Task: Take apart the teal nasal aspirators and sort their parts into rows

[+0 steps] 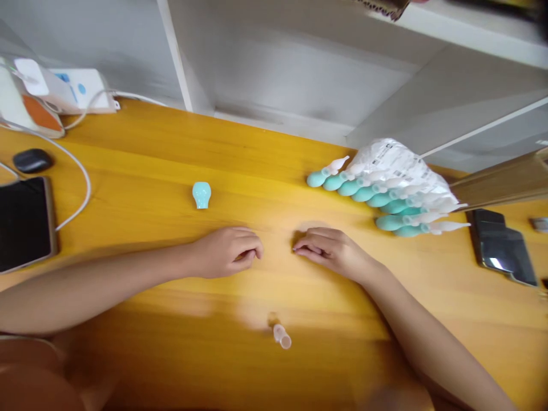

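Observation:
My left hand (pixel 229 251) rests on the wooden table, its fingers curled into a loose fist with nothing in them. A short gap away, my right hand (pixel 327 249) lies on the table too, fingers folded together and nothing showing in them. Beyond my left hand stands a small teal rubber bulb (pixel 201 194), apart from it. Nearer to my body, between the hands, a translucent nozzle (pixel 281 336) lies on the table with its round open end towards me. Neither hand touches the bulb or the nozzle.
Several teal bulb syringes (pixel 363 193) with pale tips lie in a row at the back right, against a white plastic bag (pixel 398 160). Dark phones (pixel 500 245) lie far right. At left are a tablet (pixel 25 222), a black mouse (pixel 33 161), cables and a power strip (pixel 81 90).

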The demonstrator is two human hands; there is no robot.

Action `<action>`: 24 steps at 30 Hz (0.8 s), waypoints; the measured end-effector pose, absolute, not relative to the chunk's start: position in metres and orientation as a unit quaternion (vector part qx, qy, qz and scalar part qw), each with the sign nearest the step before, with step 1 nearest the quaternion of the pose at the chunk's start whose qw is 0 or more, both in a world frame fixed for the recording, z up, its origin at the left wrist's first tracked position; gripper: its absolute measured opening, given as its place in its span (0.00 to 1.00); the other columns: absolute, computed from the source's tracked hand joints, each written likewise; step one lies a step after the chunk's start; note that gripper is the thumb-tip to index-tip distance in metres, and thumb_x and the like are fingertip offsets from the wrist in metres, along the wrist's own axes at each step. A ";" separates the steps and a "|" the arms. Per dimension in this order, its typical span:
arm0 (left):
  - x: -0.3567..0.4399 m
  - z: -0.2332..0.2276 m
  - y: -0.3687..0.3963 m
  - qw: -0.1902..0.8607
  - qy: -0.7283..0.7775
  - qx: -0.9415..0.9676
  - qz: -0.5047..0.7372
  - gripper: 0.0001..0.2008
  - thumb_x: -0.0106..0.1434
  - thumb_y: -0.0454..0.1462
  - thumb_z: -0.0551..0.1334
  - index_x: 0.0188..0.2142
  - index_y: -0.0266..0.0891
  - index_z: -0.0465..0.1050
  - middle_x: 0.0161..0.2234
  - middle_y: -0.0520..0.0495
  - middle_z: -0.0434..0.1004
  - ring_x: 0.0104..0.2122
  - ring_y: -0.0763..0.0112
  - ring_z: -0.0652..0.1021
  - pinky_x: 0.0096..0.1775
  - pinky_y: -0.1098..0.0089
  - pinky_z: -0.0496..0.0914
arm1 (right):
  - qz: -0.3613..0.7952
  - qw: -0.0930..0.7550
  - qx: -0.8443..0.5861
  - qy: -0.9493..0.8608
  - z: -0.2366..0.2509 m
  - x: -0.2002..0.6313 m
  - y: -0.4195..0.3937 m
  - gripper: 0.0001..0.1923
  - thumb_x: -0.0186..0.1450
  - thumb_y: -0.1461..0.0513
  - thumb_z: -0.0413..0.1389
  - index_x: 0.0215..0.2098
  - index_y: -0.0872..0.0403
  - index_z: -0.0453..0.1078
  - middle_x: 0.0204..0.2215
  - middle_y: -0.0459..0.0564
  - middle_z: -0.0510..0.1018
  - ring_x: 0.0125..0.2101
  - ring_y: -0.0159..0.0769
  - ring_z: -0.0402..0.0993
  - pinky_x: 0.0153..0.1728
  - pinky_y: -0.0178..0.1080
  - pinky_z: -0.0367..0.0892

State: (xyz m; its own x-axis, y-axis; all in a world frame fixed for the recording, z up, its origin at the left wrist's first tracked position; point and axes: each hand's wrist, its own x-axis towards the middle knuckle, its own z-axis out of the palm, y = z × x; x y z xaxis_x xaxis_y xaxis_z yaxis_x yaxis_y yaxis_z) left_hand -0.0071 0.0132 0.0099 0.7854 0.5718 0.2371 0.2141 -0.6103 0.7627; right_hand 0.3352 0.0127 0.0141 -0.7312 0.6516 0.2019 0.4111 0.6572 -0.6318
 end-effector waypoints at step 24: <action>-0.025 0.000 0.046 0.237 0.314 0.890 0.230 0.10 0.75 0.35 0.67 0.53 0.39 0.72 0.48 0.41 0.81 0.49 0.57 0.82 0.53 0.59 0.77 | 0.242 0.303 -0.269 -0.882 -0.009 0.243 0.043 0.11 0.78 0.60 0.64 0.57 0.52 0.74 0.29 0.40 0.69 0.28 0.33 0.69 0.35 0.39 0.65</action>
